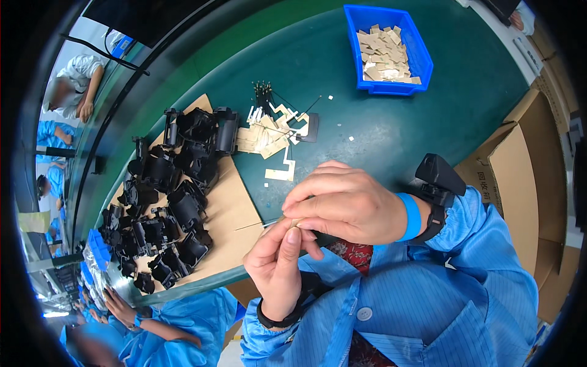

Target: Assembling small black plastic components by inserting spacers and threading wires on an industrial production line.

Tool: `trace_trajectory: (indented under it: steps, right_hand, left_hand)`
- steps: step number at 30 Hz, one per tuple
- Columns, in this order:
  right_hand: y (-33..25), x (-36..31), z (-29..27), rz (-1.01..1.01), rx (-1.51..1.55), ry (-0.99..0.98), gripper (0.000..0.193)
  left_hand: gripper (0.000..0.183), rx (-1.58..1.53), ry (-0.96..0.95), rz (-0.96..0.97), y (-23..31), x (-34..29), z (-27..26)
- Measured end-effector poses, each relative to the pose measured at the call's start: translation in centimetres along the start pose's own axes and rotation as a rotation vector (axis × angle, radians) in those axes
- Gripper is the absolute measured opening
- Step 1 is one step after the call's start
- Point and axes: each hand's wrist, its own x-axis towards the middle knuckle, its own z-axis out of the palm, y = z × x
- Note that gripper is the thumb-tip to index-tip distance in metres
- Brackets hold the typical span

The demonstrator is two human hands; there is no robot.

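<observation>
My left hand and my right hand meet near the table's front edge, fingertips pinched together. Between them shows a sliver of a small tan piece; the fingers cover the rest. A thin wire with a pale section sticks out to the left of the fingers. Beyond my hands lies a pile of flat cream-coloured pieces with thin black cables. One angular cream strip lies apart, nearer to me.
Several black plastic housings crowd a cardboard sheet on the left. A blue bin of tan rectangles stands at the far right of the green table. An open cardboard box is at right. Another person's hand shows lower left.
</observation>
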Motion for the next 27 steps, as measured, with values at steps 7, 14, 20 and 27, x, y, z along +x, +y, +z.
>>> trace_trajectory:
  steps: [7, 14, 20, 27]
  right_hand:
    - [-0.3, 0.4, -0.7, 0.248, 0.31, -0.103, 0.012]
    - [0.0, 2.0, -5.6, 0.144, 0.025, -0.197, 0.013]
    - [0.9, 3.3, -11.5, 0.09, -0.862, 0.187, 0.012]
    - [3.3, 2.9, -14.3, 0.136, -1.259, 0.319, 0.01]
  left_hand:
    - [0.022, 0.319, 0.036, 0.12, -0.3, -0.1, 0.0]
    - [0.015, -0.065, -0.292, -0.266, 1.4, 0.2, -1.8]
    - [0.018, -0.194, -0.284, -0.226, 1.3, -0.3, -1.7]
    - [0.02, -0.105, -0.185, -0.071, 0.8, -0.2, -0.7]
